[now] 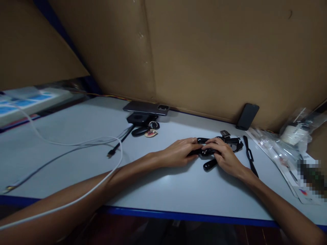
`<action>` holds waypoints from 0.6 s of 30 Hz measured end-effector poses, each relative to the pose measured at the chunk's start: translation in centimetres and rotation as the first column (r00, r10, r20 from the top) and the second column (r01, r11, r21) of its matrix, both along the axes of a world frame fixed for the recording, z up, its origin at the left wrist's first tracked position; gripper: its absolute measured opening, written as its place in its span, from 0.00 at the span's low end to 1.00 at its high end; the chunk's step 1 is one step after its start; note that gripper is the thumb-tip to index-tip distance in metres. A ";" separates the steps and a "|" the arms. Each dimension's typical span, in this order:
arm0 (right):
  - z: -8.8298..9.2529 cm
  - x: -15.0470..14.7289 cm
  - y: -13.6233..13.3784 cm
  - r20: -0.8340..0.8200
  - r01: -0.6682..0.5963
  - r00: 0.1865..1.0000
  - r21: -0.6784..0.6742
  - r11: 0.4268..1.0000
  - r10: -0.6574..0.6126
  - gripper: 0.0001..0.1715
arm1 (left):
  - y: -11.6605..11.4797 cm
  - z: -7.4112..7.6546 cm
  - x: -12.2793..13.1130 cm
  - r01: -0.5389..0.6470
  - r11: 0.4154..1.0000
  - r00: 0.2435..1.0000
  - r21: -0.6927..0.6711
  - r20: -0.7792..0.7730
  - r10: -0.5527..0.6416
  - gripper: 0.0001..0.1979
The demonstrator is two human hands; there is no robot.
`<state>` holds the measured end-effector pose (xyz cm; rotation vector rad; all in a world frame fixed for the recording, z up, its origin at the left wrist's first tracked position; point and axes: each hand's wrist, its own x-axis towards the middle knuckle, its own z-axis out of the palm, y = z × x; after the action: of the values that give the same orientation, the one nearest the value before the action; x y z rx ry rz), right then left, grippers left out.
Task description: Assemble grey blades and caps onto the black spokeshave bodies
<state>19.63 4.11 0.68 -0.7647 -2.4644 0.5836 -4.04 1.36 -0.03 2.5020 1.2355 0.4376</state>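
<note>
Glossy black parts lie in a cluster on the table, right of centre. My left hand [180,153] comes in from the left, its fingers closed on a black glossy part [206,152] in the middle of the cluster. My right hand [224,157] rests over the same part from the right, fingers bent onto it; the fingers hide much of it. Below them a rounded black bar [209,165] sticks out on the table. Just behind is a small dark square piece [225,133]. To the right lies a slim black strip with a slot [249,153].
A grey phone [143,108] and a black box with a short cable [140,119] lie at the back. A white cable [120,149] crosses above my left forearm. A dark phone [247,116] leans at the cardboard wall [204,61]. Plastic packaging [278,156] lies right.
</note>
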 end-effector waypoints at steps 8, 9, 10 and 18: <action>-0.6 -0.5 0.0 -0.032 0.084 0.996 0.048 0.995 -0.082 0.21 | 0.2 -0.4 -0.1 0.022 0.999 1.000 0.034 0.018 -0.022 0.20; -0.7 -0.5 0.0 -0.023 0.079 0.997 0.057 0.995 -0.078 0.22 | 0.3 -0.5 -0.2 0.023 0.999 1.000 0.035 0.017 -0.024 0.20; -0.6 -0.5 -0.1 -0.015 0.062 0.998 0.057 0.996 -0.061 0.24 | 0.3 -0.5 -0.2 0.027 0.999 0.999 0.037 0.020 -0.028 0.19; -0.2 -0.5 -0.4 0.028 0.091 0.995 0.109 0.990 -0.095 0.22 | 0.4 -0.5 -0.4 0.040 0.999 0.999 0.036 0.033 -0.041 0.19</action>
<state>19.14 3.70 0.49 -0.8465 -2.4523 0.4029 -4.43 1.74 -0.52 2.5330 1.1725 0.4937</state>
